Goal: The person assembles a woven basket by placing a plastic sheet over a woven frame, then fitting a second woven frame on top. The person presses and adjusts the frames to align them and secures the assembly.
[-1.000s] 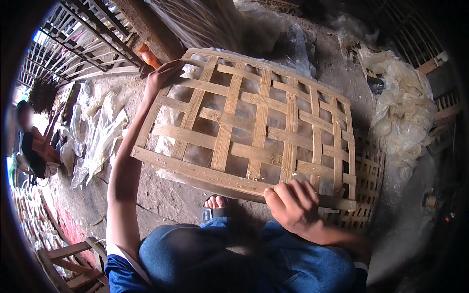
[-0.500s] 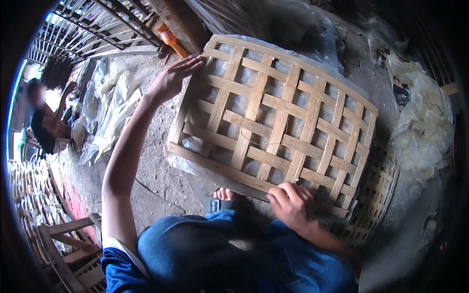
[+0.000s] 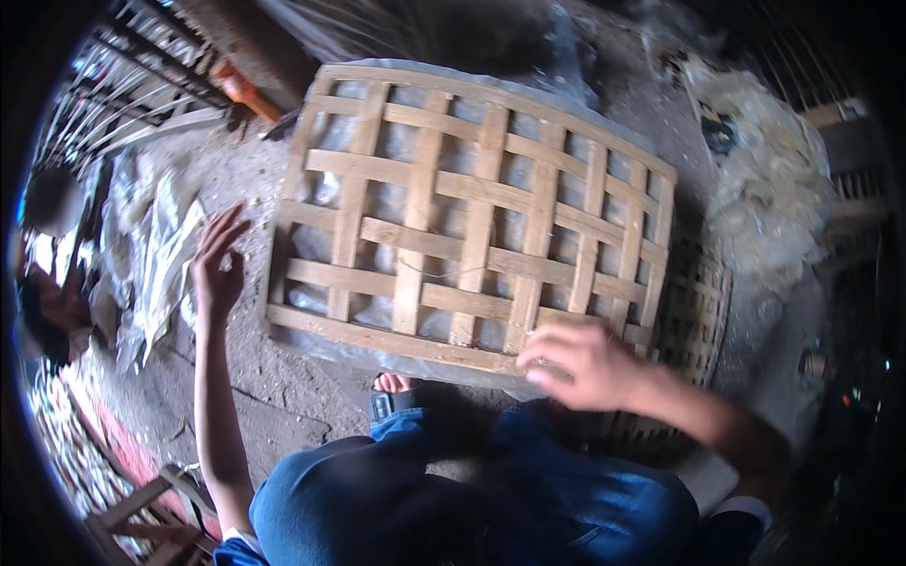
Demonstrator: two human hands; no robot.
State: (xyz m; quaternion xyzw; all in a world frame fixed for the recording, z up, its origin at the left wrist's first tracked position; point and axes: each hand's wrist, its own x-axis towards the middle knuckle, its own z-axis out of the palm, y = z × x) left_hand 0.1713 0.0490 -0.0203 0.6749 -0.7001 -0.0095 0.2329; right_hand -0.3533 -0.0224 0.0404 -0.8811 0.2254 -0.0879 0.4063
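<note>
A woven lattice panel of pale wooden slats (image 3: 462, 231) lies flat before me, with clear plastic sheeting showing through its gaps and along its edges. A thin curved strand rests on the slats. My left hand (image 3: 219, 259) is off the panel, just beyond its left side, fingers apart and nothing in them. Over the panel's near right edge is my right hand (image 3: 595, 363), somewhat blurred, its fingers loosely bent and apart; I see nothing held. Whether its fingertips touch the slats, I cannot tell.
Crumpled plastic sheets (image 3: 764, 189) are heaped at right; more plastic (image 3: 151, 245) lies at left near another person (image 3: 57, 302). A second lattice (image 3: 703, 330) sits beneath the panel's right side. An orange-handled object (image 3: 241, 90) stands at upper left, a wooden frame (image 3: 151, 514) at lower left.
My left hand has let go of the panel's far left corner and drawn back toward me. My right hand has lifted from its grip on the near edge. The view has shifted.
</note>
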